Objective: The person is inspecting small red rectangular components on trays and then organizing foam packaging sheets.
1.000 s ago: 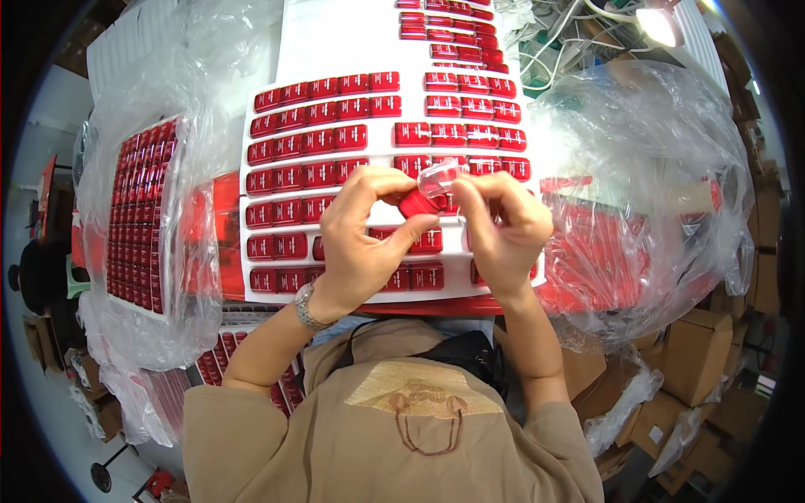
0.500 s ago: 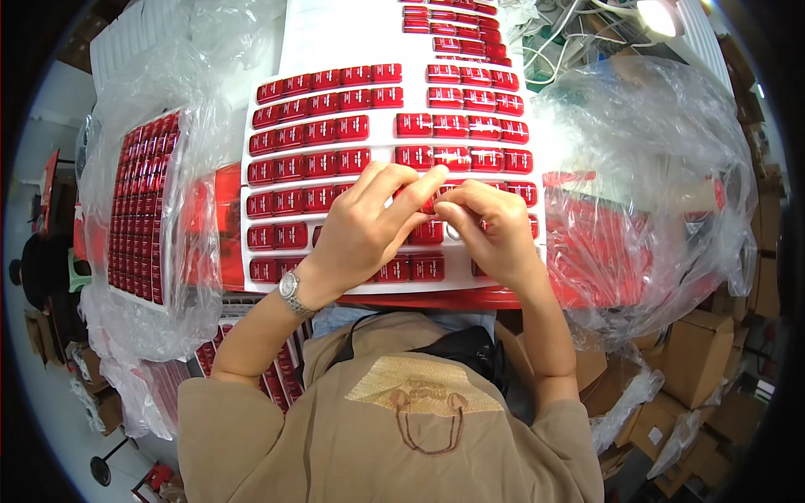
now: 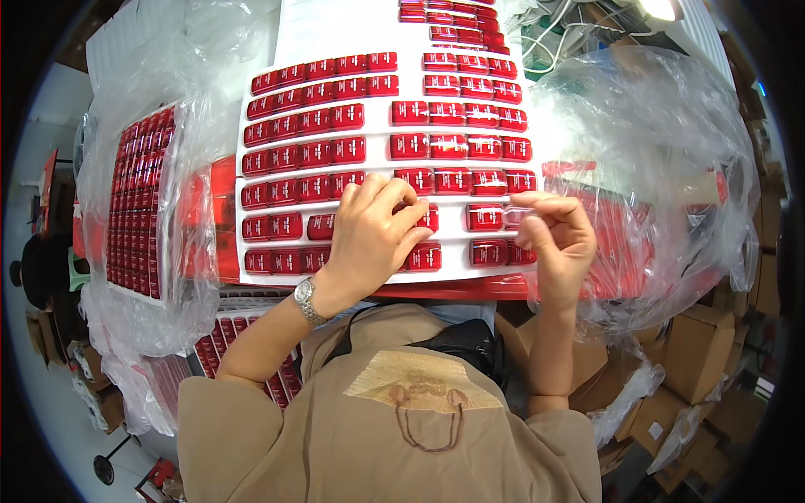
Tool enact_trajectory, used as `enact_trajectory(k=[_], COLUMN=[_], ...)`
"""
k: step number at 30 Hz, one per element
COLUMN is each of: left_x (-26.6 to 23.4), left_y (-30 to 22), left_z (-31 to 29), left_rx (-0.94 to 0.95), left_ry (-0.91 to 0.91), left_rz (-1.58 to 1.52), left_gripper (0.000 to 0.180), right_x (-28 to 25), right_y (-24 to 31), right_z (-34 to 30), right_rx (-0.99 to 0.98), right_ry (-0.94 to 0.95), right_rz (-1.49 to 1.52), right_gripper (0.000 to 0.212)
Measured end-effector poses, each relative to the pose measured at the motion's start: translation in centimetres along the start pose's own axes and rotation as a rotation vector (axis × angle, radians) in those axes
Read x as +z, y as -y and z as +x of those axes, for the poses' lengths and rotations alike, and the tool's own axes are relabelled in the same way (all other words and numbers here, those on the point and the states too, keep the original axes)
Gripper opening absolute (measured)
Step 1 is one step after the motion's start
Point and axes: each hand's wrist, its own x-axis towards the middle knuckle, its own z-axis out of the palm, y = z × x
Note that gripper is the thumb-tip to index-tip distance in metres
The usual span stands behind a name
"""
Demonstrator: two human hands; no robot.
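Note:
My left hand (image 3: 376,225), with a silver watch on its wrist, lies over the near rows of small glossy red blocks (image 3: 412,144). Its fingers are bent, with the thumb and forefinger closed around one red block (image 3: 431,220) in the second row from the front. Off to the right, my right hand (image 3: 560,243) is raised at the edge of the white sheet (image 3: 457,243) that carries the rows. Between its thumb and forefinger is a small see-through piece (image 3: 515,216), probably film. My left palm hides part of two rows.
Crumpled clear plastic (image 3: 646,168) covers the red surface on the right. A bagged sheet of red blocks (image 3: 142,201) stands at the left. Cables (image 3: 545,42) and a lamp (image 3: 662,8) are at the back right, with cardboard boxes (image 3: 700,352) at the lower right.
My right hand has moved away from the left one, rightward to the sheet's edge, with a clear piece now showing in its fingers. My left hand has shifted slightly down.

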Motion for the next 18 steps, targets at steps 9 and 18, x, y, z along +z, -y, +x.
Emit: enact_trajectory(k=[9, 18], left_x=[0.3, 1.7], left_y=[-1.7, -1.9], left_z=[0.2, 1.7], left_rx=[-0.171, -0.006], left_ry=[-0.010, 0.026], left_rz=[-0.639, -0.124], left_gripper=[0.029, 0.029], right_x=[-0.5, -25.3], right_y=[-1.2, -4.1], right_z=[0.5, 7.4], right_rx=[-0.276, 0.323], right_ry=[0.543, -0.642], right_rz=[-0.662, -1.861], right_gripper=[0.029, 0.054])
